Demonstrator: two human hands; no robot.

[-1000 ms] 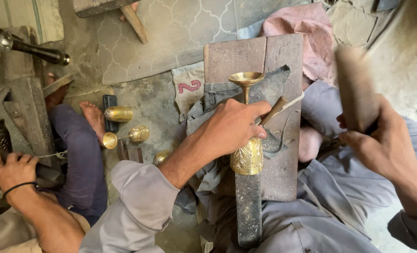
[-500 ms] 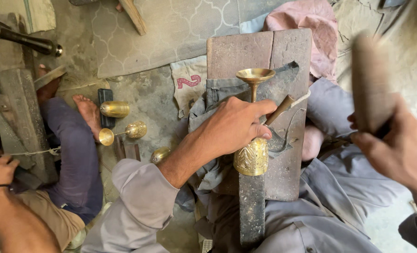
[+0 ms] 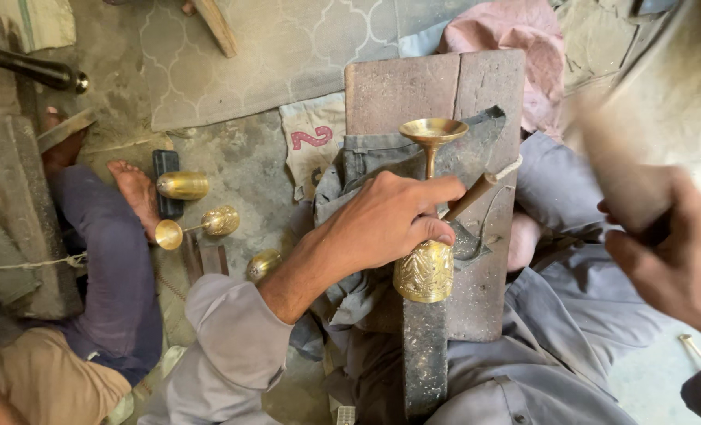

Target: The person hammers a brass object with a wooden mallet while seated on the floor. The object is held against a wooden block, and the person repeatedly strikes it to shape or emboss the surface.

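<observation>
A patterned grey floor mat (image 3: 287, 55) is lying across the far part of the scene, with a pink cloth (image 3: 516, 39) being seen at its right. A wooden board (image 3: 484, 86) is being used as the worktop, standing lengthwise over the grey-clad lap of the person. A dark metal bar (image 3: 425, 362) is being run along the board toward the near edge.

At the left, another person's leg in blue cloth (image 3: 106, 267) is being stretched out, its bare foot (image 3: 134, 189) resting near a dark flat block (image 3: 166, 182).

The right hand (image 3: 681, 252) is being kept closed around a blurred wooden mallet (image 3: 618, 173), raised at the right and well apart from the board. The left hand (image 3: 382, 224) is being curled firmly around the stem of a brass goblet (image 3: 429, 236), the fingers wrapped and pressed together. The goblet is being held lying along the board, its engraved cup sitting over the end of the bar and its round foot pointing to the far side. A thin wooden-handled tool (image 3: 472, 197) is being gripped in the same hand, slanting away to the right.

On the floor at the left, a second goblet (image 3: 197, 227) is lying on its side, just beside a plain brass cup (image 3: 182, 186). A smaller brass piece (image 3: 262, 264) is lying near the left sleeve.
</observation>
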